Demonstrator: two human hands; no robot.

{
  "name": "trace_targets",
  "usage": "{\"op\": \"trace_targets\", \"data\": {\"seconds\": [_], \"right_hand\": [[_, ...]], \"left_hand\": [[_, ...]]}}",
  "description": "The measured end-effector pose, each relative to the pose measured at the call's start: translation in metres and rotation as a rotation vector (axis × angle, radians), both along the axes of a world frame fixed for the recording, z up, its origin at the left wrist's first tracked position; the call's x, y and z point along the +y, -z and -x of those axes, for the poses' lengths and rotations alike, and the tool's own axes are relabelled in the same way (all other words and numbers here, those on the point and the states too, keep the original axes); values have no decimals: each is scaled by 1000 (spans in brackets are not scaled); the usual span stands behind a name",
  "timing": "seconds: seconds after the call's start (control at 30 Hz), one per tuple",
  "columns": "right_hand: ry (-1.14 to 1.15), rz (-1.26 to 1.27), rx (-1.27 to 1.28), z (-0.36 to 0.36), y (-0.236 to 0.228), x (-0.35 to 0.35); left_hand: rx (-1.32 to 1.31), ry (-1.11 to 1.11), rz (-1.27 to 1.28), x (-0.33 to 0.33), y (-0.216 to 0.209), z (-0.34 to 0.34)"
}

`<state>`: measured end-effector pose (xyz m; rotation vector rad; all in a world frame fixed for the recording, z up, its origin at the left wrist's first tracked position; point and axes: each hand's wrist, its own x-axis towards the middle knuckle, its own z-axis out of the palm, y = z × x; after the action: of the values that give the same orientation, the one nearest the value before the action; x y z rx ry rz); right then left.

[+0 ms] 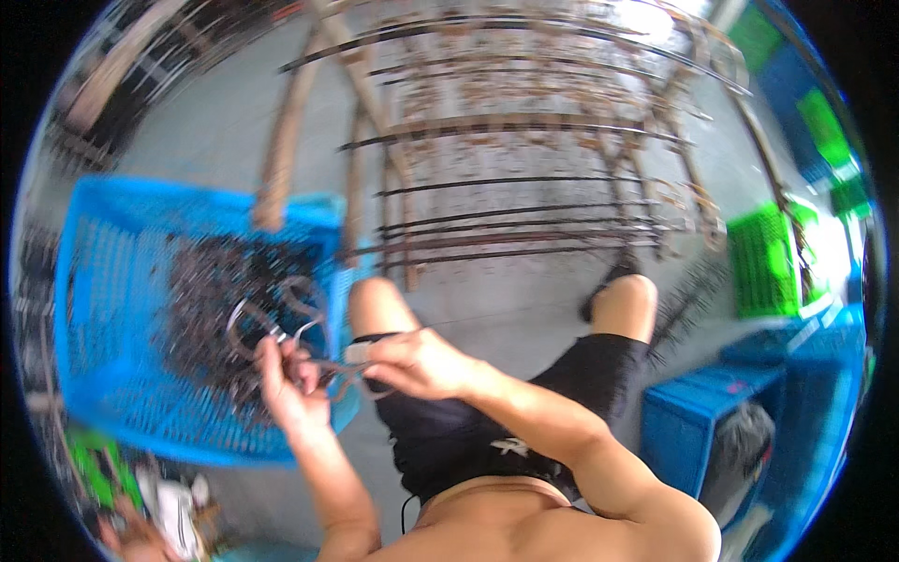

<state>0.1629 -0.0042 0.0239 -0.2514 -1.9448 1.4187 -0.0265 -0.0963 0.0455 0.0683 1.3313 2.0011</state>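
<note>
My left hand (292,377) is over the near right part of a blue plastic basket, its fingers closed on shiny looped metal pieces (245,330) that look like scissor handles. The loops stick out beyond the fingertips. My right hand (420,363) pinches another looped grey metal piece (352,382) just beside it, in front of my thigh. A small pale block (357,353) shows at its fingertips. The metal of the two hands meets or overlaps between them; blur hides exactly how. Below lies a heap of dark thin pieces (211,309) in the blue basket (84,314).
Ahead stands a rack (506,124) of wooden posts and dark rods, with many small looped pieces on it. A green crate (763,262) and blue crates (679,426) are at the right, one holding a dark plastic bag (744,445). My knees flank the floor (496,300).
</note>
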Motion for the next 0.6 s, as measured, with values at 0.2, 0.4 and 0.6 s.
{"op": "trace_targets", "data": {"seconds": [0.2, 0.4, 0.6], "right_hand": [[-48, 184, -8, -51, -22, 3], [145, 333, -89, -106, -54, 8], [1202, 416, 525, -166, -13, 57]], "left_hand": [[202, 277, -28, 19, 11, -53], [374, 342, -62, 29, 5, -86], [549, 342, -109, 15, 13, -66]]}}
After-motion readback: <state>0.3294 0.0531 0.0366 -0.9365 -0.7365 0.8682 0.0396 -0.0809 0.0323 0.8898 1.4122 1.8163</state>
